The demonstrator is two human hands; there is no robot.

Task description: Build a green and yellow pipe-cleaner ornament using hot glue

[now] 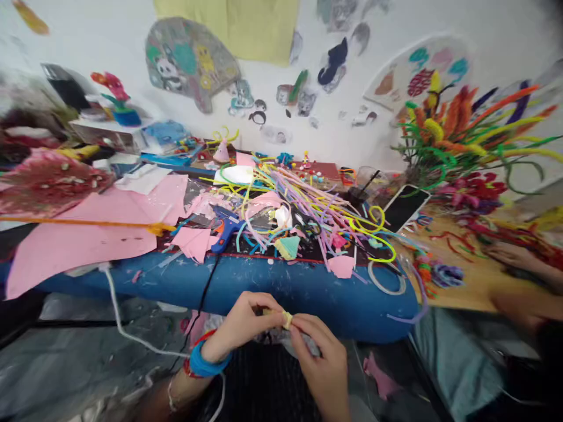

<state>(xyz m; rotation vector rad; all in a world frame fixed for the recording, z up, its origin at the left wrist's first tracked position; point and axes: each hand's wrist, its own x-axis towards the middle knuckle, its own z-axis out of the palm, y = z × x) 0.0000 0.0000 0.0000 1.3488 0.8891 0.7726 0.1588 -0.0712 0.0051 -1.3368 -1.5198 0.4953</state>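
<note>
My left hand, with blue and red bands at the wrist, pinches a small pale yellow piece between thumb and fingertips. From the other side my right hand holds the same piece in a closed pinch. It looks like a short twisted bit of pipe cleaner, mostly hidden by the fingers. Both hands are in front of the table's blue padded edge, above my lap. Beyond them on the table lie a yellow and mint-green wedge and a blue and orange glue gun.
Loose pipe cleaners cover the table's middle, with pink felt at left. A phone leans at right below a bunch of pipe-cleaner flowers. A white cord hangs at left. Another person's hand is at far right.
</note>
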